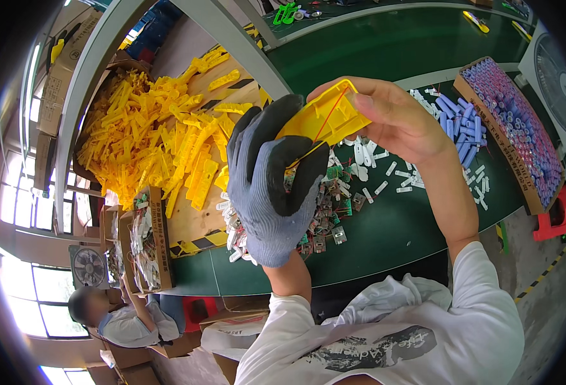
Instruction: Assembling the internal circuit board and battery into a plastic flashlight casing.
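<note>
A yellow plastic housing [325,119], hollow side showing with ribs inside, is held between my two hands above the green worktable. A thin red wire runs across its inside. Round its left end curls my left hand [271,176], in a grey glove with dark-coated fingers. My bare right hand [402,119] grips the other end, thumb on the rim and fingers behind it. Below my hands lies a heap of small circuit boards with wires [328,221]. White plastic pieces [363,154] are scattered beside them.
A large heap of yellow housings [148,128] fills the left. Loose blue cylindrical cells [466,128] lie at right, beside a carton full of cells [520,128]. A fan [556,83] stands beyond. A metal post [231,42] rises ahead; another person [129,324] sits at far left.
</note>
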### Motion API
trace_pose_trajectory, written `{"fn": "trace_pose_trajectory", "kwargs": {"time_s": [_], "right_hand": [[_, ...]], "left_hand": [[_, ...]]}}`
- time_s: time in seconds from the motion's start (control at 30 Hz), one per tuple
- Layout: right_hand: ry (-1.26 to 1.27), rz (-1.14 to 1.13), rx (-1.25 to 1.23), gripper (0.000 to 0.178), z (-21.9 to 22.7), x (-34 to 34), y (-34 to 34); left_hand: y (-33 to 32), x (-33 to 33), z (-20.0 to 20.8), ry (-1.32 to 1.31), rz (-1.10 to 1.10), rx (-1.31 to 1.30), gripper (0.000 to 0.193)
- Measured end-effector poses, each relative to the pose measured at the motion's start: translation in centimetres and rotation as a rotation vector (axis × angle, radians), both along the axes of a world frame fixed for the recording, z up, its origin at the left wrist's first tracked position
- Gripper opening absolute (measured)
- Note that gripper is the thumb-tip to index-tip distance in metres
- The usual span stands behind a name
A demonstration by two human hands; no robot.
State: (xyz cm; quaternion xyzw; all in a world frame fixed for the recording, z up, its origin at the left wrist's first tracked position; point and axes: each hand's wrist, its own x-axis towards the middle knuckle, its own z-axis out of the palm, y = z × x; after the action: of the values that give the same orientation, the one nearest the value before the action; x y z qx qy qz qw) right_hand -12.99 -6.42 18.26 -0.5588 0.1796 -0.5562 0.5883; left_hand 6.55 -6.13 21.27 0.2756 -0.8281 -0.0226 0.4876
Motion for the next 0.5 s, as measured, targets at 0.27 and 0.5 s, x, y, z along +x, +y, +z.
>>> {"fn": "trace_pose_trajectory", "kwargs": {"time_s": [0.27,0.5], "right_hand": [[-0.007,-0.056,0.045,0.043,1.3,0.8,2.2],[0.051,-0.170,0.293,0.032,-3.2,1.4,9.7]], "left_hand": [[1.2,1.1,0.6,0.010,0.030,-0.039,0.028],[5.8,2.5,-2.0,-0.448,-0.024,-0.028,0.027]]}}
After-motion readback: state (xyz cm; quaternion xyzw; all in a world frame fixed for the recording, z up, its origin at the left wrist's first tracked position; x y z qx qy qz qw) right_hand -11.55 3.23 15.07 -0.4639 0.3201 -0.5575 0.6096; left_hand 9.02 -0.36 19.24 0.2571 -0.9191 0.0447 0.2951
